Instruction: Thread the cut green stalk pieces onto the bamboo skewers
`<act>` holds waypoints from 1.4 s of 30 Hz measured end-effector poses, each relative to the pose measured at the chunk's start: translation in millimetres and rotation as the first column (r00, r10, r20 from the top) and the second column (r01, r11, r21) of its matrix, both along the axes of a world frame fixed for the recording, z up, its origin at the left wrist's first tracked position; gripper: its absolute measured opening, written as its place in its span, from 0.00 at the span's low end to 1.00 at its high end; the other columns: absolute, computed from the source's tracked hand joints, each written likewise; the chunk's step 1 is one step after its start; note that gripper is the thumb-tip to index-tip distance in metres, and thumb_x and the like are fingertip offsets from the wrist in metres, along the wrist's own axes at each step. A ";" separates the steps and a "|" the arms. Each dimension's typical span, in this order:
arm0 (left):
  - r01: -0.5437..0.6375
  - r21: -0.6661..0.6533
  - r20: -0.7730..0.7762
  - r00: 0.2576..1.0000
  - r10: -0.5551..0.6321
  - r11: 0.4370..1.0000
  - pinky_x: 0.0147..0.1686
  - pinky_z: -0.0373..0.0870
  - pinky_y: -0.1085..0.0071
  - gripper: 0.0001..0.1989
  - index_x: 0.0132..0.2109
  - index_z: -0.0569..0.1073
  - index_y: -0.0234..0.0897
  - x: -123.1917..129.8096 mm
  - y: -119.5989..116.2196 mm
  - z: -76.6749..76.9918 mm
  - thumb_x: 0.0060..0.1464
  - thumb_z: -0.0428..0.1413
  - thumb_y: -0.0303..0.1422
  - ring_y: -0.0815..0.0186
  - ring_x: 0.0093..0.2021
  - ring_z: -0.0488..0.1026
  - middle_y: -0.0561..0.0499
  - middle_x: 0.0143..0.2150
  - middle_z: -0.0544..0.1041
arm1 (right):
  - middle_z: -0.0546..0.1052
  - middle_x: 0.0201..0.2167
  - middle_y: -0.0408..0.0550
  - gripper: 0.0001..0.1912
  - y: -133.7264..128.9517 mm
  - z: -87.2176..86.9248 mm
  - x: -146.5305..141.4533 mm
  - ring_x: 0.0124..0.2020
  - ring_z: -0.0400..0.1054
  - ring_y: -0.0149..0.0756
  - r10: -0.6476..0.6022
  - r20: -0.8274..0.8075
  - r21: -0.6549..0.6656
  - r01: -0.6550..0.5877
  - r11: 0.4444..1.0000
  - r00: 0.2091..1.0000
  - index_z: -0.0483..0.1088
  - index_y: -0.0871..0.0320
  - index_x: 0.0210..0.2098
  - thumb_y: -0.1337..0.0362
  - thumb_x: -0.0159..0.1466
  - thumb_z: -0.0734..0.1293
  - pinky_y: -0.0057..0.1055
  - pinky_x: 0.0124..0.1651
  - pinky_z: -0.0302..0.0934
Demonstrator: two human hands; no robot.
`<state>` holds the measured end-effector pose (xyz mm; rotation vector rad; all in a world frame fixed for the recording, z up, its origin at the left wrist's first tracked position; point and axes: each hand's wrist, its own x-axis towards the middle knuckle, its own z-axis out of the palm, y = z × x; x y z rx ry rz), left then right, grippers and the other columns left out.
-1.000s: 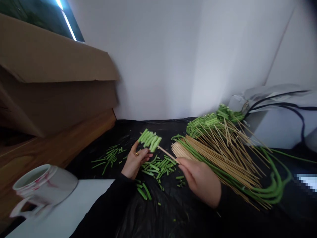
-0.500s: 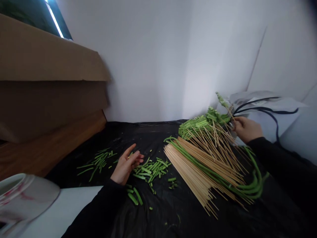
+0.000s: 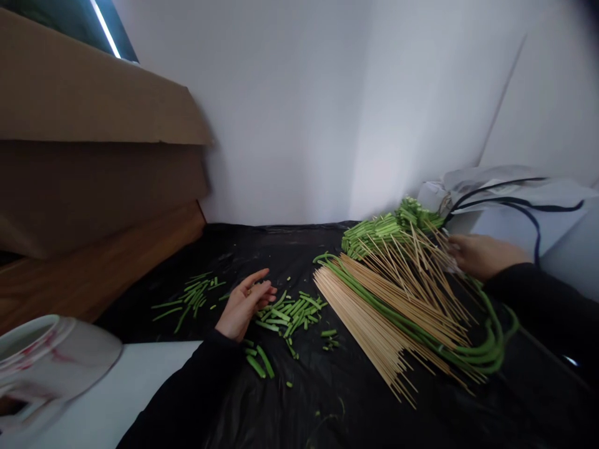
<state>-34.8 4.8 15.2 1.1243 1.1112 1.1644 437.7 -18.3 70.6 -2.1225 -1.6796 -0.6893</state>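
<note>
My left hand [image 3: 246,305] hovers at the left edge of a pile of short cut green stems [image 3: 294,315], its fingers apart and holding nothing. At the right, my right hand [image 3: 480,254] is beside the lower ends of skewers that bear green stem pieces [image 3: 379,232]; its fingers are blurred and partly hidden, so any hold is unclear. Bare wooden skewers [image 3: 360,324] lie fanned out in the middle right. Long green stems [image 3: 397,321] lie across them and curl round at the right end.
Another small group of cut stems [image 3: 191,299] lies at the left on the black plastic sheet [image 3: 281,249]. A white mug [image 3: 65,358] stands at the lower left, below a cardboard box [image 3: 103,125]. A clear bag with dark straps [image 3: 515,190] is at the right.
The upright skewer with green pieces that my right hand held now lies among the loaded ones, and that hand has moved slightly right and down. The view has shifted a little.
</note>
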 end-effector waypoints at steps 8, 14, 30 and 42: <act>0.078 0.227 -0.348 0.938 0.006 0.971 0.35 0.69 0.70 0.19 0.42 0.76 0.31 0.1 0.4 -8.7 0.47 0.59 0.41 0.64 0.32 0.75 0.46 0.32 0.79 | 0.76 0.33 0.46 0.12 -33.9 36.2 -126.0 0.29 0.66 0.34 0.233 0.162 0.039 -0.242 0.969 0.959 0.72 0.53 0.39 0.59 0.64 0.58 0.30 0.27 0.45; 0.220 0.477 -0.660 0.729 0.182 0.851 0.37 0.68 0.69 0.12 0.39 0.78 0.37 -2.5 -1.6 -14.2 0.53 0.55 0.38 0.63 0.36 0.75 0.48 0.37 0.80 | 0.75 0.31 0.47 0.14 -16.9 -2.8 -187.5 0.33 0.67 0.35 0.339 0.034 -0.064 -0.336 0.939 0.940 0.72 0.55 0.35 0.62 0.66 0.55 0.28 0.30 0.49; 0.256 0.519 -0.666 0.719 0.197 0.816 0.40 0.68 0.68 0.10 0.37 0.79 0.40 -1.2 -3.9 -14.0 0.53 0.54 0.35 0.61 0.37 0.76 0.49 0.37 0.80 | 0.74 0.37 0.62 0.10 26.3 -76.4 -208.0 0.40 0.68 0.46 0.205 -0.081 -0.161 -0.216 0.963 0.975 0.70 0.65 0.36 0.71 0.62 0.57 0.36 0.38 0.56; 0.061 0.244 -0.209 0.978 -0.009 0.968 0.29 0.70 0.70 0.27 0.54 0.69 0.32 0.7 -0.8 -12.8 0.48 0.59 0.38 0.66 0.29 0.75 0.42 0.40 0.78 | 0.74 0.33 0.48 0.10 0.9 -60.8 -221.8 0.34 0.69 0.37 0.670 -0.401 0.250 -0.630 0.736 0.624 0.65 0.56 0.37 0.62 0.66 0.54 0.31 0.37 0.59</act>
